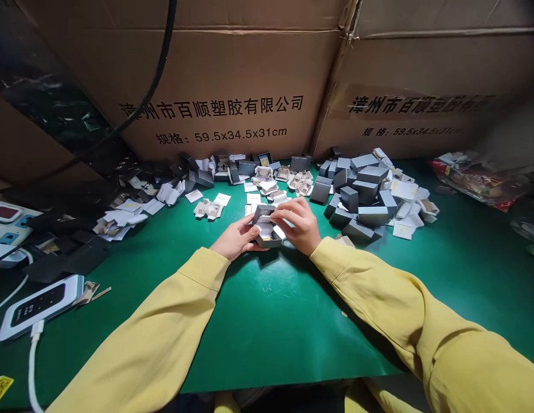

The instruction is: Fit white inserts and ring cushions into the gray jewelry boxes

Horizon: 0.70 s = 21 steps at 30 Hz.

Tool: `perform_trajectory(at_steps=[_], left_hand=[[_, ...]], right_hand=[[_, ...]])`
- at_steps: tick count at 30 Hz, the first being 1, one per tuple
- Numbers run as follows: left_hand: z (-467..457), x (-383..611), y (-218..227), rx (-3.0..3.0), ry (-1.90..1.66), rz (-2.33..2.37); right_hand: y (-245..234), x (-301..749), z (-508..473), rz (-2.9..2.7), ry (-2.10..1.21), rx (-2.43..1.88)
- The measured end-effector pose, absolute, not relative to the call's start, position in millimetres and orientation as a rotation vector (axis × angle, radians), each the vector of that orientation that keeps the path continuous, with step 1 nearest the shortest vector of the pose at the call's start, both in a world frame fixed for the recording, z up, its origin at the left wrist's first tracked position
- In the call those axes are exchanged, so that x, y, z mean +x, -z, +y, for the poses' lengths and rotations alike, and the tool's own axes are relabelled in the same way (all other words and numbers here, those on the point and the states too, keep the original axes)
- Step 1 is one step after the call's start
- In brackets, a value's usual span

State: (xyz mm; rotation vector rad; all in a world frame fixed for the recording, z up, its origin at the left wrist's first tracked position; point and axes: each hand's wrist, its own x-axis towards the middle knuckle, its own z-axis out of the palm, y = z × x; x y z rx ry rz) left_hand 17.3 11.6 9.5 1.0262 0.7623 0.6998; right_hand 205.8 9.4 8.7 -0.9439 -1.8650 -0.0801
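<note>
My left hand (237, 237) is wrapped round a small dark grey box (272, 243), thumb on its near left edge. The box's lid stands raised, and pale lining shows inside with a yellowish patch. Over the box's right side is my right hand (299, 222), its fingertips pinched together at the inside of the lid. What those fingers hold, if anything, is hidden. A white flap (279, 232) sticks out at the box's right, just below the right fingers. Beyond the hands lie folded card inserts (267, 182) and white slips of paper (253, 198).
Closed grey boxes (365, 195) are heaped at the right beside white papers (406, 201). More boxes and papers (120, 218) lie left. A white device (41, 304) with a cable rests front left on the green table (267, 332). Large cartons (223, 74) stand behind.
</note>
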Motion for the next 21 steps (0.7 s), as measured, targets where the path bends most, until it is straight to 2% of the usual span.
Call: perform_trajectory(at_steps=[14, 21], left_hand=[[10.7, 19.1, -8.5, 1.072, -0.650, 0.765], [10.3, 18.0, -12.7, 1.146, -0.593, 0.760]], right_hand=[[-5.8, 200.6, 10.2, -1.687, -0.295, -1.095], [-6.3, 198.8, 7.5, -1.733, -0.299, -1.024]])
